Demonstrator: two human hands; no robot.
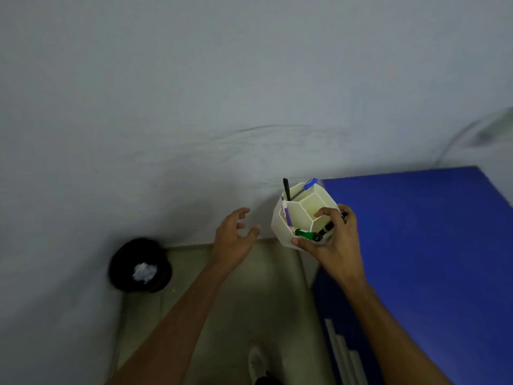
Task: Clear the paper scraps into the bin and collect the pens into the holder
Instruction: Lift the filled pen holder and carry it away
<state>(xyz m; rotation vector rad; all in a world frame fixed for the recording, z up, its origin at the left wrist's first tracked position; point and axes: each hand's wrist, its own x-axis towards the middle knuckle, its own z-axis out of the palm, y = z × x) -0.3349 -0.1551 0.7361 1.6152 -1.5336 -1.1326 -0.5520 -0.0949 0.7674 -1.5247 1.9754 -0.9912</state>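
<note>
The right hand (331, 240) grips the cream pen holder (302, 215) up in the air, just past the left edge of the blue tabletop (416, 232). Fingers wrap its near rim and thumb side. The left hand (236, 234) is loose, fingers spread, holding nothing, close beside the holder but not touching it.

The holder has little rooms inside. A black pen (286, 188) and a blue pen (305, 187) stand in the far room. A purple pen (286, 213) sits at the left. A green marker (304, 233) and a black marker (324, 232) lie tipped in the near room, under the fingers.

The black bin (140, 265) sits on the floor by the wall, with a crumpled paper scrap (144, 272) inside.

The pens look gathered, so the job seems nearly done. Next is likely setting the holder on the tabletop. Keep it straight up so nothing slides out. Put it well in from the edge. The loose hand could steady the side.
</note>
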